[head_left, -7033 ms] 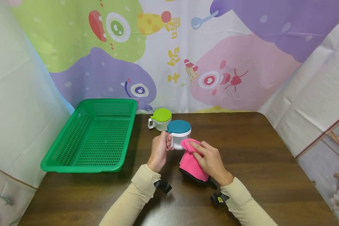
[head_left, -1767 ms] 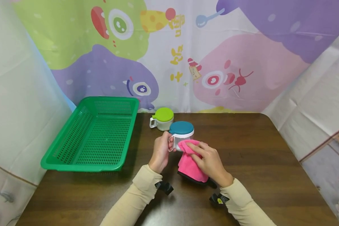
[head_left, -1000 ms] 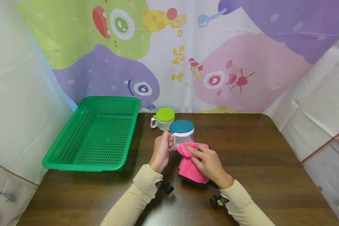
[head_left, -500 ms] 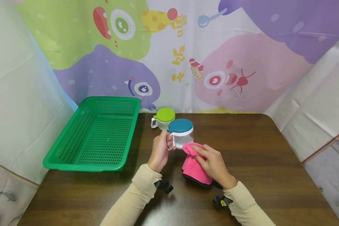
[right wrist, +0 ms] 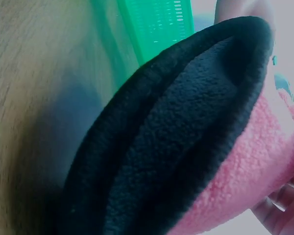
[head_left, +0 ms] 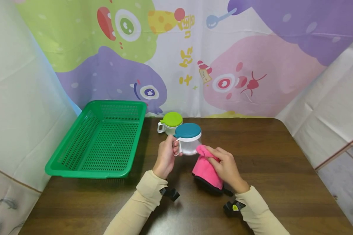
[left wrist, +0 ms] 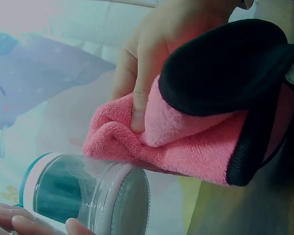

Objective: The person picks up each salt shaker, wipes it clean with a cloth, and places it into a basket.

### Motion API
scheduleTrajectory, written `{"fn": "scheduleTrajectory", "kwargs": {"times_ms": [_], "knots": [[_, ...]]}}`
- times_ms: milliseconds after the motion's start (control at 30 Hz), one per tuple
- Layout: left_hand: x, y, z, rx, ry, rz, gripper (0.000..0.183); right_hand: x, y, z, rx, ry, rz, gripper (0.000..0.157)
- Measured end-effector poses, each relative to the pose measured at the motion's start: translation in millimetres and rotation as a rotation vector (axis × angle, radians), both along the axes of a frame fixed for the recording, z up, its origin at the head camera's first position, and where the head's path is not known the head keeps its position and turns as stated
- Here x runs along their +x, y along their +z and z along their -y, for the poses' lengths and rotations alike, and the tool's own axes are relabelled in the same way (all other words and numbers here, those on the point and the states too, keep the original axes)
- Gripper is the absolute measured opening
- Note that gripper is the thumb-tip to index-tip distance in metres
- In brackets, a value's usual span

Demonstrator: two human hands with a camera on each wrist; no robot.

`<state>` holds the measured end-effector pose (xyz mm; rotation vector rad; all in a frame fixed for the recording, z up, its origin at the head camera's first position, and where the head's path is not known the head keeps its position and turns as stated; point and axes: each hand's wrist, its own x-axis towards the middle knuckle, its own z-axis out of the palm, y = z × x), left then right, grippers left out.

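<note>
To the right of the basket (head_left: 82, 174), the left hand (head_left: 165, 155) holds the blue jar (head_left: 190, 146) by its white handle (head_left: 177, 148), fingers curled round it on the side facing the basket. The blue jar is about upright with its lid (head_left: 188, 130) on; its clear base shows in the left wrist view, lifted off the table (head_left: 270, 156).

Farther right of the basket than the blue jar, the right hand (head_left: 227, 166) pinches the pink cloth (head_left: 205, 168) between thumb and fingers. A folded tip of the cloth is at the blue jar's lower wall, on the side away from the basket; how firmly it presses I cannot tell. The rest of the cloth hangs below the fingers, edged with black trim (left wrist: 255, 132).

The lime jar (head_left: 172, 120) stands upright just beside the basket's far right part, lid on, its own handle pointing toward the basket. In the head view the blue jar partly covers it, and I cannot tell whether the two touch. Behind the basket hangs a curtain (head_left: 179, 91) printed with cartoon monsters. Both forearms wear cream sleeves (head_left: 135, 204), right of the basket's near end.
</note>
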<state>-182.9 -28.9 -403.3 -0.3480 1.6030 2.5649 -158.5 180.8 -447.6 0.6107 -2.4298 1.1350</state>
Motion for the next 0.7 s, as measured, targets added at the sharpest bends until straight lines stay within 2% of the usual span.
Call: {"fn": "scheduleTrajectory", "kwargs": {"times_ms": [167,400,700], "knots": [[0.9,-0.3,1.1,-0.009,-0.019,0.004,0.028,-5.9,-1.7,-3.5,-0.076,-0.019,0.054,0.039],[2.7,-1.4,0.5,-0.009,-0.046,0.008,0.028,-11.2,0.6,-6.4,-0.193,-0.038,0.173,0.037],[2.8,-1.8,0.8,-0.015,-0.051,0.008,0.03,-12.8,6.7,-7.7,-0.216,-0.042,0.253,0.039]]}}
